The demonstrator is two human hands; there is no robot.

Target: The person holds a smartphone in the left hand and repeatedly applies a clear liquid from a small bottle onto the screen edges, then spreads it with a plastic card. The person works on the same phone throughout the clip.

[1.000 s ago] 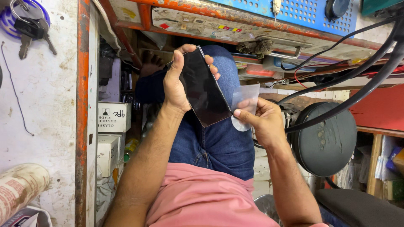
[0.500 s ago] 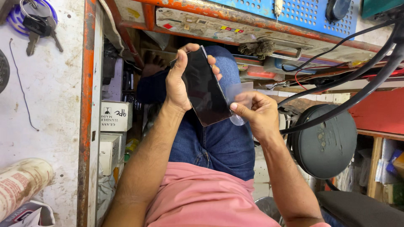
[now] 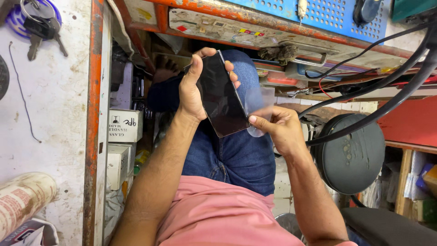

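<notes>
My left hand (image 3: pixel 191 89) grips a black smartphone (image 3: pixel 221 98) by its edges, dark screen facing me, above my lap in blue jeans (image 3: pixel 236 155). My right hand (image 3: pixel 277 130) pinches a thin clear plastic film (image 3: pixel 259 102) at the phone's lower right edge; the film sticks out to the right of the screen and looks partly lifted from it. My thumb presses near the phone's bottom corner.
A white worktop (image 3: pixel 54 105) with an orange rim lies at left, with keys (image 3: pixel 38 27) on it and a roll (image 3: pixel 22 198). White boxes (image 3: pixel 125 125) stand below it. A drawer front (image 3: pixel 282 34), thick black cables (image 3: pixel 391 91) and a round black stool seat (image 3: pixel 353 152) are at right.
My right hand has moved in toward the phone's lower right corner with the clear film. The left hand has tilted the phone a little; the view has shifted slightly.
</notes>
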